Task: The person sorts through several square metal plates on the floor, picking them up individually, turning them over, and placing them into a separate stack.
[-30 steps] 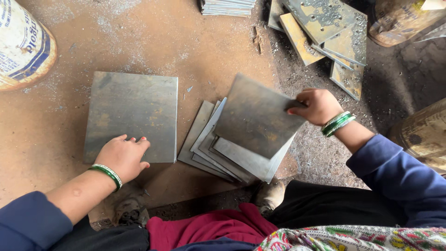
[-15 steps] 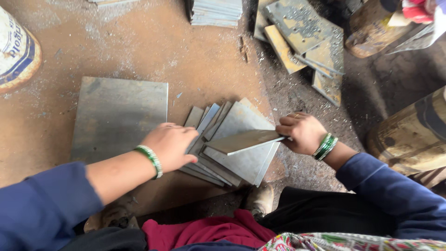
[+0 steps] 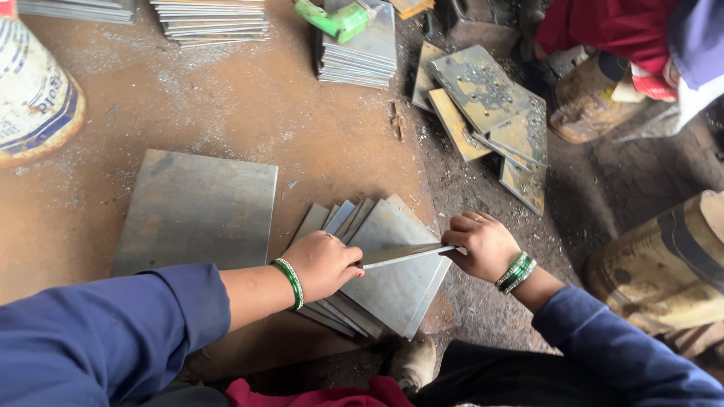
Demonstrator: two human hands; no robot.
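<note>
Both hands clamped on one thin metal plate [image 3: 407,255]: my left hand [image 3: 326,264] pinches its near end, my right hand [image 3: 483,245] its far end, plate tipped on edge, long axis running left-right between the grips, just above the fanned stack of plates [image 3: 385,290] beneath. Left of my left grip a single large plate [image 3: 197,211] lies flat on the rusty work surface [image 3: 302,128]; beyond my right grip, scrap plates [image 3: 490,113] on the dirt. Versus half a second back: plate sits steeper, nearly edge-on, hands barely shifted.
</note>
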